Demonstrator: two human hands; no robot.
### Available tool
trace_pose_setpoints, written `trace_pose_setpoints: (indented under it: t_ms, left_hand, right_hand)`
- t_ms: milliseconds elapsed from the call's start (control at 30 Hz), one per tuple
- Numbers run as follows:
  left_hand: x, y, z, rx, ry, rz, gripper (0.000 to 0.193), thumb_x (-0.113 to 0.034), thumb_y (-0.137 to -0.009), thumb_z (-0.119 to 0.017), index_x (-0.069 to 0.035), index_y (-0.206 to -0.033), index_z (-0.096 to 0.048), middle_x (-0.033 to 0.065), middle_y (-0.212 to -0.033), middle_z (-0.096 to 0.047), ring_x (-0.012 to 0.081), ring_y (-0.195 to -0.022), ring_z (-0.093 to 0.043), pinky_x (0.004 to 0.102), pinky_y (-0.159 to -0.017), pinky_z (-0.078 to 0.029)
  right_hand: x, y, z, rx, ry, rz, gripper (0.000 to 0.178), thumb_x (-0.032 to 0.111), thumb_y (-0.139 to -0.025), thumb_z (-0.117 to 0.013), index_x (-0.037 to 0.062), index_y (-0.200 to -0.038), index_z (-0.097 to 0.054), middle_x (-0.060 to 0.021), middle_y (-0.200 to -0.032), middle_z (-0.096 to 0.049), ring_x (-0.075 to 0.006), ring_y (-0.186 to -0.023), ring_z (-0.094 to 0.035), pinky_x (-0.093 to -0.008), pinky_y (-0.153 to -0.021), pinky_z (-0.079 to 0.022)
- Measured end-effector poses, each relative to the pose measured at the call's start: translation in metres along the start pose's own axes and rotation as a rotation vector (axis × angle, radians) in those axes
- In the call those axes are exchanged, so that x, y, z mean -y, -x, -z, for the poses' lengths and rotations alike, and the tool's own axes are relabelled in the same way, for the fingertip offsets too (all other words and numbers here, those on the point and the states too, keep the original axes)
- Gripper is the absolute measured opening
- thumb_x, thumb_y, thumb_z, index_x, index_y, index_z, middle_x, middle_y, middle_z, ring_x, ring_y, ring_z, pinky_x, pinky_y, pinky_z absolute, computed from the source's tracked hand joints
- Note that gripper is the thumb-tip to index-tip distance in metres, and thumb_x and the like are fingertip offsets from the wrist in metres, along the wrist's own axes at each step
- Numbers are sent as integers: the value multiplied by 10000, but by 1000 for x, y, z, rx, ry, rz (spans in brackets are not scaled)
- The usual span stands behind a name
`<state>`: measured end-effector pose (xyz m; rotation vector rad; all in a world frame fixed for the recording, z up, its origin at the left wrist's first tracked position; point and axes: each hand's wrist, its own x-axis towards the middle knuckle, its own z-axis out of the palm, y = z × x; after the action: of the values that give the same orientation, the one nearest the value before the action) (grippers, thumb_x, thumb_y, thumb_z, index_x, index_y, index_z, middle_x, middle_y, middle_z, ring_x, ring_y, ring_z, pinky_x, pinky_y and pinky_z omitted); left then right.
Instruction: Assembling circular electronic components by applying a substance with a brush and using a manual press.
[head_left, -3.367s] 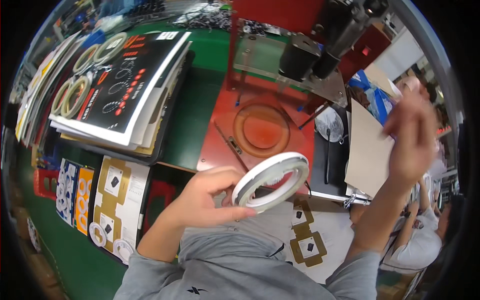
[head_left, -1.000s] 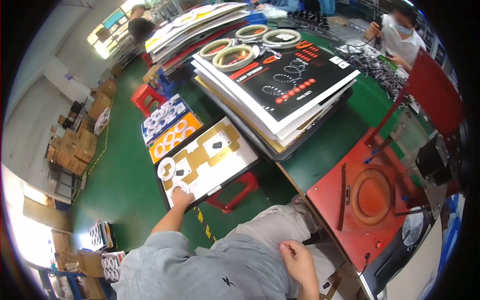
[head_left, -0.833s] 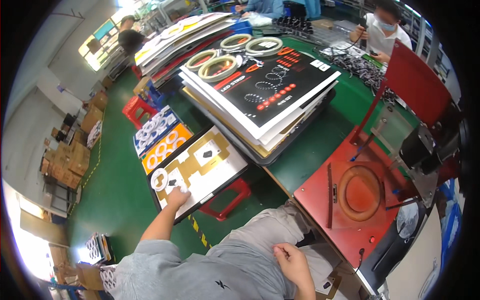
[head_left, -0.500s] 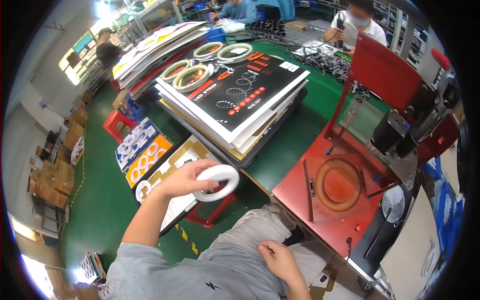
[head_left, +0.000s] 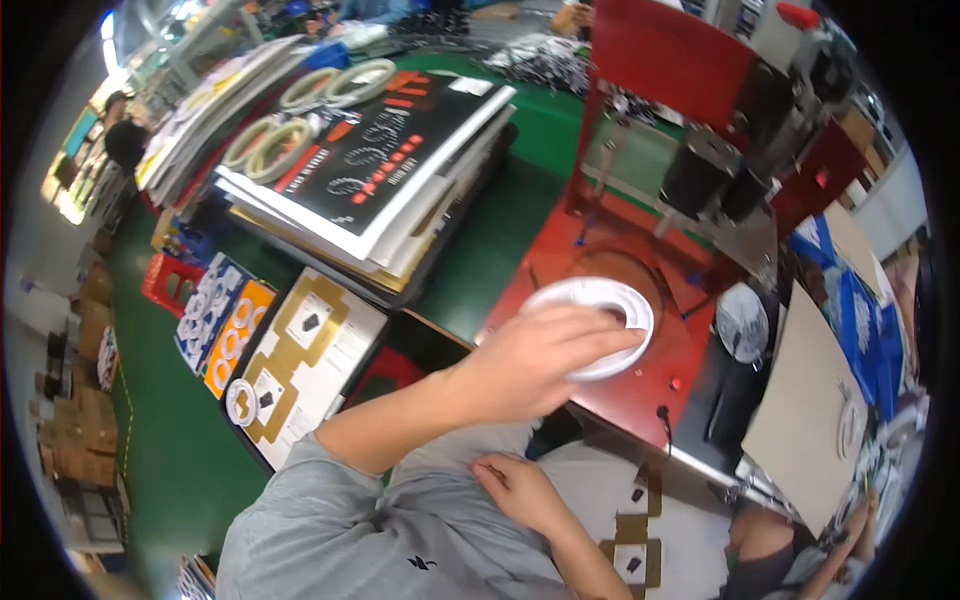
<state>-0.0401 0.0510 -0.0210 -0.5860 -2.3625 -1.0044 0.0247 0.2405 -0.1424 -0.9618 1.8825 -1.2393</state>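
Note:
My left hand (head_left: 535, 360) is closed on a white ring (head_left: 642, 312), fingers laid over its top and near side. The ring hovers above a red machine plate (head_left: 515, 290) and overlaps a round brown ring seat (head_left: 605, 262) there. How much space lies between ring and seat I cannot tell. My right hand (head_left: 522, 492) rests on my lap with loosely bent fingers, thumb a little apart, nothing visible in it. Behind the plate stands the red machine frame (head_left: 670, 60) with a black block (head_left: 697, 170).
Left of the machine, stacked printed sheets (head_left: 400, 215) carry several pale coils (head_left: 360, 82). Closer to me on the left is a board with printed cartons (head_left: 310, 325) and one white ring (head_left: 241, 402). Cardboard (head_left: 805, 415) leans at the right. Another person's arm shows at lower right.
My left hand has carried the white ring rightward, from beside the sheet stack to over the red plate. The whole view has turned right. My right hand stays on my lap.

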Motion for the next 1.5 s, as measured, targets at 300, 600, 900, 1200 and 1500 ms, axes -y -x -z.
trace_pose_setpoints:
  t_ms: [300,600,900,1200,1500]
  left_hand:
    - [38,-33,-25,211,-59,-191,447,-152,-889,-782,-77,-1323,-709,106,-1275,-721,327,-1311,-607,505,-1155,-436]
    - [20,17,-12,149,-53,-64,380,-53,-924,-713,0,-1299,-676,199,-1381,-670,366,-1348,-604,496,-1163,-469]
    - [36,-3,164,-434,-582,179,280,-27,-967,-697,-22,-1246,-712,126,-1254,-741,250,-1139,-711,359,-1001,-542]
    - [112,57,227,-523,-951,608,360,-79,-946,-698,-25,-1296,-635,236,-1178,-673,435,-1137,-638,499,-989,-509]
    - [-9,81,187,-335,-642,680,188,-113,-933,-770,5,-1036,-667,76,-910,-597,181,-793,-560,317,-729,-492]
  right_hand:
    - [-5,-3,-5,3,4,52,221,217,-1050,-649,28,-1106,-750,-175,-1010,-753,-341,-871,-726,-414,-792,-570]
    - [-2,-1,-5,37,-13,-8,199,178,-1028,-660,15,-1111,-739,-183,-1065,-751,-361,-937,-717,-418,-827,-565]
    - [6,-12,4,70,0,-23,188,161,-1026,-689,14,-1122,-756,-152,-1045,-768,-283,-874,-741,-350,-784,-583]
    - [12,-11,-2,75,-60,-30,167,158,-1019,-648,19,-1073,-724,-201,-1050,-736,-424,-989,-701,-457,-857,-557]
    - [4,-11,-9,130,7,53,154,118,-1009,-688,20,-1110,-752,-151,-967,-750,-265,-812,-720,-355,-742,-568]
